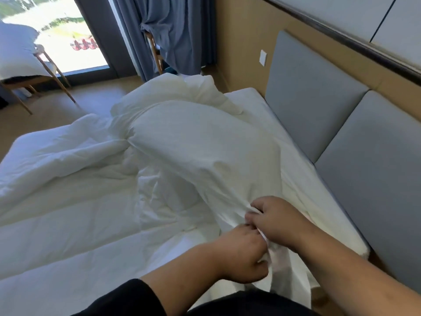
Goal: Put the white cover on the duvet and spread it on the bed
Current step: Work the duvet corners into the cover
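The white cover (pixel 205 151) lies in a long rumpled mound across the bed (pixel 250 96), running from the far side toward me. The quilted white duvet (pixel 57 179) spreads over the left of the bed, partly under the cover. My left hand (pixel 241 254) grips a bunched edge of the cover near the bed's near right side. My right hand (pixel 275 222) pinches the same edge just beyond it, the two hands almost touching. How far the duvet reaches inside the cover is hidden.
A grey padded headboard (pixel 319 106) runs along the right. A wooden chair (pixel 45 74) with white bedding stands by the window at the far left. Blue-grey curtains (pixel 177 30) hang at the back, with bare floor (pixel 68 106) beyond the bed.
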A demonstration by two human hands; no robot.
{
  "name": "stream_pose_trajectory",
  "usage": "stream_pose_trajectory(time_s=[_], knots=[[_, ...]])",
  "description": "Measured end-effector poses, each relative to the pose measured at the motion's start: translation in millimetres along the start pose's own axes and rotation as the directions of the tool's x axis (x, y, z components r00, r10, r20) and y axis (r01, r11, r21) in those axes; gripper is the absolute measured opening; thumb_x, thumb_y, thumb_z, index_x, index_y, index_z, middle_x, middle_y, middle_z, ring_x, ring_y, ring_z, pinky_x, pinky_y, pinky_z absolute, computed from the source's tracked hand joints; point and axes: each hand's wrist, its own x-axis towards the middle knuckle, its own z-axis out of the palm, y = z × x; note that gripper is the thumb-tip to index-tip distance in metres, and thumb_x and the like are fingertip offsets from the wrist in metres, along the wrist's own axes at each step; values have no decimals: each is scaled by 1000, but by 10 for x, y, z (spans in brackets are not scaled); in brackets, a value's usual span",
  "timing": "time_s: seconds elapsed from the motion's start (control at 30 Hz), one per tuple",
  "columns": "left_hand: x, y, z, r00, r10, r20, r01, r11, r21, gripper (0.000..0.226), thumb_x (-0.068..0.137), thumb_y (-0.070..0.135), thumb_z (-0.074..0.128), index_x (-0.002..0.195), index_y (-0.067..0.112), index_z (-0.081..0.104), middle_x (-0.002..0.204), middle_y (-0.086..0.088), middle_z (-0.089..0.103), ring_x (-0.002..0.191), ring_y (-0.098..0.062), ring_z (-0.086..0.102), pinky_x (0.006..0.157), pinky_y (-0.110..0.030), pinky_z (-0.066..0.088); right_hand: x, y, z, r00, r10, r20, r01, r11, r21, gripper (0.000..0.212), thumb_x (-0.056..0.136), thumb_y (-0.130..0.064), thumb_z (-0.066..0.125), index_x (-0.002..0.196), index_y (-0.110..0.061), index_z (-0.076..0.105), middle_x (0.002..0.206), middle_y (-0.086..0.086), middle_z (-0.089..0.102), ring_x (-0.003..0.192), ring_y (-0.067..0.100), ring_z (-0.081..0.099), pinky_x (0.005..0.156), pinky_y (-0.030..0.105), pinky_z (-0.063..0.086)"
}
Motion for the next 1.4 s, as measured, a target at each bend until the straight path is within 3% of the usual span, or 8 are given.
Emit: stream_pose_trajectory(time_s=[0.17,0.4,0.6,0.77,0.9,1.1,1.23,1.4], knots=[[-146,-131,124,983,-183,-1,171,918,-357,18,86,17,54,104,16,53,97,3,59,88,-16,57,83,-36,51,1,-3,167,966,223,-128,-54,663,747,36,103,-20,50,72,-6,61,63,15,63,63,29,55,66,38,45],[-573,-625,-116,919,-336,-207,187,832,-522,36,88,23,44,117,22,65,115,11,57,110,-2,52,100,-28,43,-107,-598,231,923,53,-381,125,895,428,38,103,-35,46,80,-5,42,66,-2,40,63,16,39,62,34,36],[-947,-1222,-500,615,67,-786,43,992,118,69,77,29,74,136,13,41,137,-14,50,127,-28,47,110,-44,38,-306,-998,524,907,142,-397,-5,945,328,25,88,-40,71,89,-18,58,81,-1,66,74,19,63,70,37,50],[-710,-1292,-870,867,116,-485,113,902,417,78,82,28,70,148,24,30,152,-11,40,144,-34,30,122,-55,12,-437,-1190,921,879,146,-454,-128,989,70,29,84,-25,71,103,-26,48,92,-6,62,79,12,60,65,27,48],[-543,-1220,-1160,986,-21,-163,68,954,292,38,92,14,49,126,31,49,106,-1,66,101,-26,61,90,-38,49,-442,-1024,1203,812,219,-541,-321,941,-102,49,91,-27,64,133,-28,38,121,1,48,93,23,60,74,35,50],[-765,-1206,-1118,938,-41,345,-55,963,264,44,78,64,67,106,31,59,95,8,64,93,-16,60,78,-34,50,-296,-815,1451,817,359,-452,-370,927,66,27,93,-17,46,104,-29,67,99,-1,66,85,24,64,70,35,50],[-806,-1371,-995,985,137,108,-174,824,539,58,75,38,78,126,35,53,115,2,53,110,-24,52,91,-38,46,-317,-974,1536,852,398,-340,-88,749,657,25,89,-18,53,98,-30,73,94,-2,75,91,18,69,85,42,55],[-741,-1475,-944,873,339,-350,-161,879,450,30,72,6,72,100,17,68,123,-17,58,127,-41,47,112,-53,33,-397,-1016,1623,902,302,-310,47,643,764,33,81,-38,74,112,-31,66,105,-1,73,99,19,69,97,47,54]])
